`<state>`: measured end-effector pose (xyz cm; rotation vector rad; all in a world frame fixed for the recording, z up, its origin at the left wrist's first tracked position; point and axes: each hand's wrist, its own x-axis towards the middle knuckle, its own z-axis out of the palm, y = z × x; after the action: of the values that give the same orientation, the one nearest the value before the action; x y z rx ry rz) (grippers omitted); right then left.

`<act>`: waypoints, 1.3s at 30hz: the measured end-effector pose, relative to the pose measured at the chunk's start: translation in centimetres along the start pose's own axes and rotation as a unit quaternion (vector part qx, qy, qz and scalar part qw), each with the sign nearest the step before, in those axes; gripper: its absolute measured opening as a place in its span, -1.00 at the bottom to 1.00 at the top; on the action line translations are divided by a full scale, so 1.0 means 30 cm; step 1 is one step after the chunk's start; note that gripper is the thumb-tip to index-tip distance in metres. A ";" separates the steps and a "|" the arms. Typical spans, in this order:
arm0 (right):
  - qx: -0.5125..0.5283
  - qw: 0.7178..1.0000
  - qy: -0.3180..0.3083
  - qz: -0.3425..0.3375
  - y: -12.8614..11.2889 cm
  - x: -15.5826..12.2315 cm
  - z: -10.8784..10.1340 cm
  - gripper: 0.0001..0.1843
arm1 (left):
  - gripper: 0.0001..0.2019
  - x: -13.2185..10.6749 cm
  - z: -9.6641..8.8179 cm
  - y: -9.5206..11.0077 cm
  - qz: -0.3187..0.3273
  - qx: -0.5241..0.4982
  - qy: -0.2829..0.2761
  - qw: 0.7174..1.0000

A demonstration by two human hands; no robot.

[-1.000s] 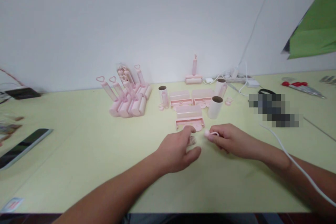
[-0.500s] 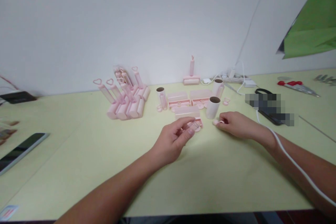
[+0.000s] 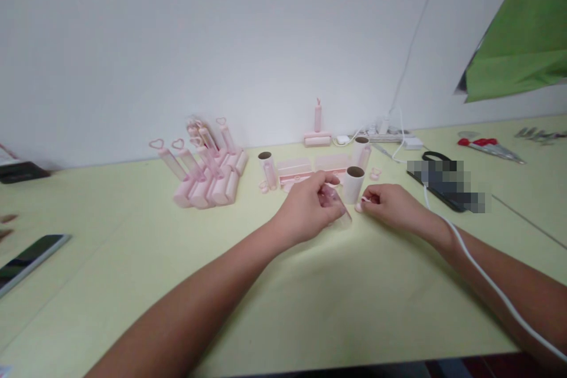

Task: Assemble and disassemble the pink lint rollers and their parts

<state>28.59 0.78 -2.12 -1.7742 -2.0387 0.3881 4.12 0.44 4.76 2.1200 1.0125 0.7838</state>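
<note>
A pale wall [image 3: 248,41] fills the back of my view, and below it spreads the yellow-green table [image 3: 248,307] I reach across, with a green sheet [image 3: 518,41] hanging at the upper right. Over to my left stands a cluster of pink rollers [image 3: 210,180], handles leaning up and ending in heart-shaped loops; one more pink roller [image 3: 318,139] stands alone against the wall. My left hand [image 3: 308,209] is over the table in the middle, fingers and thumb curled round a translucent pink piece [image 3: 342,215], its far end poking out past my thumb; my fingers hide the rest. Behind that hand sit two open pink cases [image 3: 295,166], side by side and partly covered. My right hand [image 3: 392,204] is nearly closed, thumb and finger pinching a small pink part [image 3: 359,207] just beside the foot of an upright white roll [image 3: 353,188]; I cannot tell whether that part touches the table. Smallest of all, a loose pink heart piece [image 3: 375,173] lies behind my right hand.
</note>
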 end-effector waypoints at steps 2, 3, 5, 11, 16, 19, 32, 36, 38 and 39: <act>-0.002 1.000 0.003 0.000 0.000 0.002 0.004 -0.75 | -0.58 0.045 0.016 0.002 0.013 0.036 0.016 0.999; -0.003 1.000 0.003 -0.002 -0.001 0.003 0.006 -0.75 | -0.59 0.062 0.025 0.003 0.020 0.059 0.023 0.998; -0.003 1.000 -0.002 -0.007 -0.006 0.003 0.009 -0.75 | -0.58 0.088 0.043 0.002 0.035 0.106 0.026 0.993; 0.013 0.999 -0.030 -0.016 -0.015 0.006 0.004 -0.78 | -0.52 0.117 0.101 -0.030 0.027 0.194 -0.013 0.980; 0.035 0.996 -0.084 -0.010 0.015 0.009 -0.023 -0.72 | -0.49 0.121 0.128 -0.060 0.032 0.207 -0.005 0.978; 0.023 0.994 -0.108 -0.007 0.033 0.009 -0.038 -0.63 | -0.45 0.118 0.134 -0.069 0.035 0.216 -0.004 0.976; 0.029 0.989 -0.081 -0.118 0.006 0.017 -0.016 -0.64 | -0.44 0.108 0.131 -0.072 0.053 0.253 -0.010 0.966; 0.027 0.989 -0.081 -0.119 -0.005 0.015 -0.008 -0.69 | -0.55 0.106 0.129 -0.075 0.046 0.252 -0.008 0.967; 0.025 0.990 -0.077 -0.113 -0.013 0.014 -0.003 -0.72 | -0.58 0.103 0.125 -0.070 0.047 0.246 -0.007 0.968; 0.024 0.991 -0.075 -0.109 -0.017 0.014 -0.001 -0.74 | -0.58 0.101 0.123 -0.065 0.046 0.243 -0.007 0.969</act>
<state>28.10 1.12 -1.81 -1.5147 -2.2783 0.5114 7.56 2.78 1.74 2.5981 1.1990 0.6030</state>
